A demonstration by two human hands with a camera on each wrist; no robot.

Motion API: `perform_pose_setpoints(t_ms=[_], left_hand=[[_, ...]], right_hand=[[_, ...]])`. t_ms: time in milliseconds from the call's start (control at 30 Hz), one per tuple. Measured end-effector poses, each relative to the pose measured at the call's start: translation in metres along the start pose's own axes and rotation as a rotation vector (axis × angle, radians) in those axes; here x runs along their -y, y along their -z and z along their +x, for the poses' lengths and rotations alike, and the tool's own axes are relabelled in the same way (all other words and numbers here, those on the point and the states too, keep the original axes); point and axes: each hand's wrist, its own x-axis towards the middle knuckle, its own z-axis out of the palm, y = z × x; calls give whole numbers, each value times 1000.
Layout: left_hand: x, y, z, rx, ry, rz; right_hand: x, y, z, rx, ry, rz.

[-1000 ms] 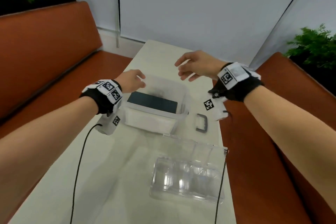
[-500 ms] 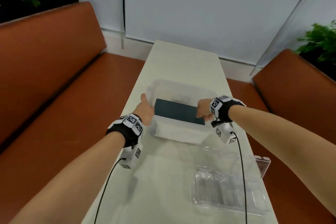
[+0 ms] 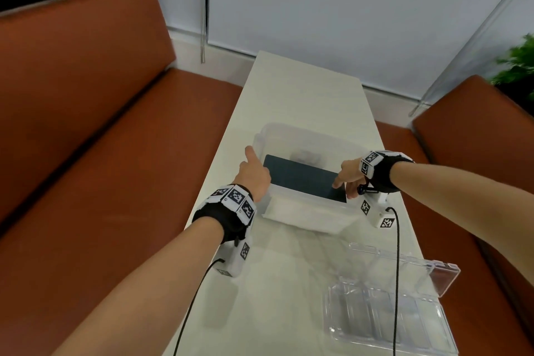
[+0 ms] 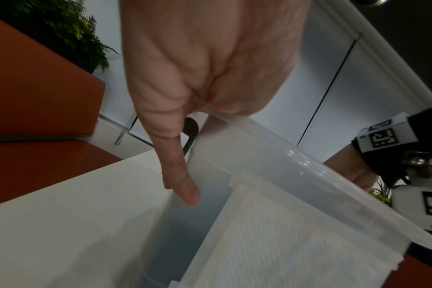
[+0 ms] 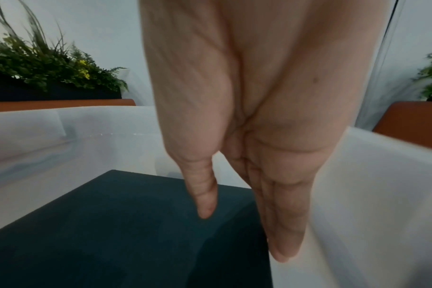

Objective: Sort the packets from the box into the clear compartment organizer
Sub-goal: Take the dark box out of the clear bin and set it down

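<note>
Two hands at one frosted box (image 3: 303,212) mid-table: left hand (image 3: 255,175) grips its left rim, right hand (image 3: 348,178) reaches in with straight fingers toward a dark packet (image 3: 300,178); clear organizer (image 3: 387,318) near right.

One box (image 3: 300,212), one dark packet (image 3: 303,178), one clear organizer (image 3: 387,324) (lid open) — two hands (image 3: 255,175).

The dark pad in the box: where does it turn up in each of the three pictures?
Head: dark pad mid-frame, inside the box, between both hands.
Left wrist: not in view; only the box's frosted wall shows.
Right wrist: fills the lower left, under the thumb.
Shared landmark: the box's frosted rim.
</note>
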Motion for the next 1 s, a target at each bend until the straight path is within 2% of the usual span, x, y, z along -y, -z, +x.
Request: perform_pose_setpoints(t_ms=[100, 200, 367, 433, 567, 800, 867, 1000], left_hand=[[2, -4, 4, -17, -2, 73], [2, -5, 4, -27, 7, 36], [1, -5, 2, -38, 0, 74], [1, -4, 0, -43, -27, 76], [3, -3, -2, -81, -93, 90], [1, -4, 0, -46, -24, 136], [-1, -4, -1, -39, -12, 89], [0, -2, -7, -50, -46, 75]], right_hand=[[0, -1, 4, 17, -13, -15], [2, 2, 2, 18, -33, 36], [0, 8, 1, 45, -121, 381], [-2, 10, -2, 55, -151, 443], [-7, 14, -7, 38, -147, 496], [-6, 11, -13, 47, -124, 459], [-7, 12, -16, 48, -122, 493], [-7, 14, -18, 10, -119, 497]])
